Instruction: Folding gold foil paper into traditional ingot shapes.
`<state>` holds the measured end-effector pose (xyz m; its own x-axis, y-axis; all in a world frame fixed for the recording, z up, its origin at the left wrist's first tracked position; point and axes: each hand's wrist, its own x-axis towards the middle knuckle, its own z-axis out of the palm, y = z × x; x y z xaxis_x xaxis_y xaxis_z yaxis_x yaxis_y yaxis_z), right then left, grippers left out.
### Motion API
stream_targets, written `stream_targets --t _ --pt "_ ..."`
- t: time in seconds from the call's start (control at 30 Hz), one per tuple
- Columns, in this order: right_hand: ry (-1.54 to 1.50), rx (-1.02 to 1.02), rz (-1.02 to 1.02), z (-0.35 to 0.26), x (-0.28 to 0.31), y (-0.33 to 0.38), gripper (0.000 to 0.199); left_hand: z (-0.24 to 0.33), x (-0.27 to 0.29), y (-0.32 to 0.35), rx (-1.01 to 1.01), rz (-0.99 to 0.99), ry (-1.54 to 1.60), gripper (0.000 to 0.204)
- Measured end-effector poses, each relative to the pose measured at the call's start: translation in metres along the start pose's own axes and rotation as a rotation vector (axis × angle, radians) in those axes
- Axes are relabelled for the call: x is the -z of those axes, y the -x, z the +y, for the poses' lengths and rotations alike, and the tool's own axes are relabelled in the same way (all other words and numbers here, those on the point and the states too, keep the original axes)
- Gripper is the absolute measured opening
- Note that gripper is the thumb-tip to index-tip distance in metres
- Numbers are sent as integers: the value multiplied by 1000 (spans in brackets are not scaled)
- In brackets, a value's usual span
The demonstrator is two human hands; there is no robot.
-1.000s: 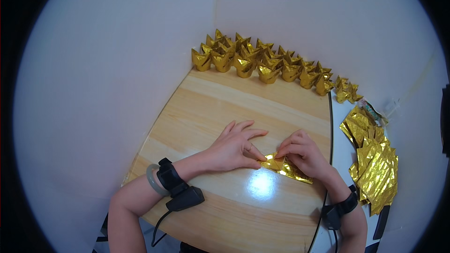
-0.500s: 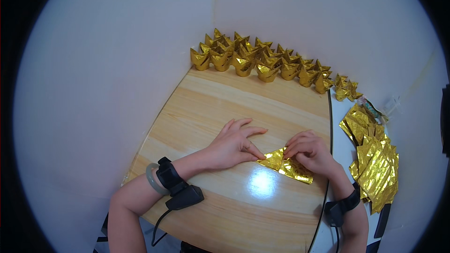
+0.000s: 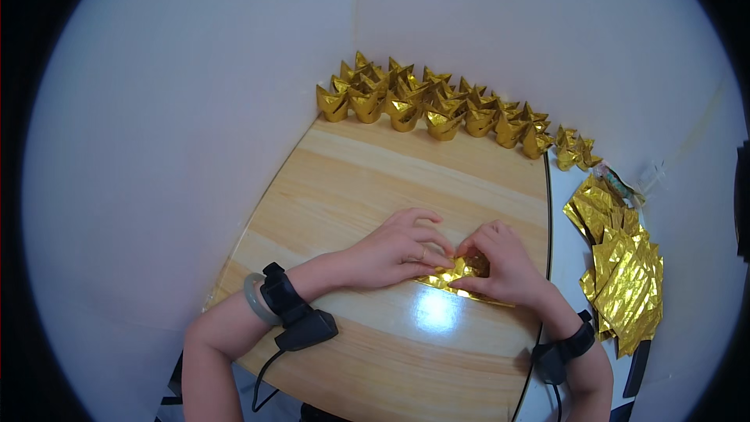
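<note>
A sheet of shiny gold foil paper [image 3: 471,267], partly folded, lies on the wooden board in front of me, with much of it covered by my fingers. My left hand [image 3: 394,252] comes from the left and holds down the paper's left part with thumb and fingertips. From the right, my right hand [image 3: 506,264] curves over the sheet. Its thumb rests low on the foil and its index finger meets the upper edge, close to the left fingertips.
Several folded gold paper ingots [image 3: 444,123] stand in rows along the board's [image 3: 312,195] far edge. A pile of flat gold foil sheets [image 3: 629,281] lies at the right on a white surface, with a small plastic packet [image 3: 619,185] behind it. Pale walls enclose the back.
Both hands have drawn closer together over the foil paper. The raised peak between them has come down, and the sheet now forms a flatter, longer strip along its near edge.
</note>
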<state>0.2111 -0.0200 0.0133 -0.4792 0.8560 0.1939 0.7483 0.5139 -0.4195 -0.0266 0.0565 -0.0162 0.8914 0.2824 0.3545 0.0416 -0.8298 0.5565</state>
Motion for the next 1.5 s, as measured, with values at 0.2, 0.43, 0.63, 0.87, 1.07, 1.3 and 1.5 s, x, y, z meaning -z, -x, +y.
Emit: stream_targets --t 0.2,0.43,0.63,0.87,1.07,1.3,1.5 --pt "42 25 -34 -9 -5 -3 49 8 -3 -5 51 -49 55 35" --pt "-15 26 -257 11 22 10 58 7 -4 -4 19 -113 -65 40" --pt "-5 12 -390 -3 49 20 65 8 -2 -1 -21 -160 -169 36" --pt "132 82 -281 -25 46 22 52 17 7 -1 -13 -151 -180 33" --pt "138 129 -208 -21 33 18 38 17 5 -5 -70 -114 -118 34" --pt "61 65 -260 -20 53 13 17 16 4 -3 -110 -112 -106 30" --pt "-166 40 -291 13 48 19 17 17 4 -3 -125 -136 -75 41"
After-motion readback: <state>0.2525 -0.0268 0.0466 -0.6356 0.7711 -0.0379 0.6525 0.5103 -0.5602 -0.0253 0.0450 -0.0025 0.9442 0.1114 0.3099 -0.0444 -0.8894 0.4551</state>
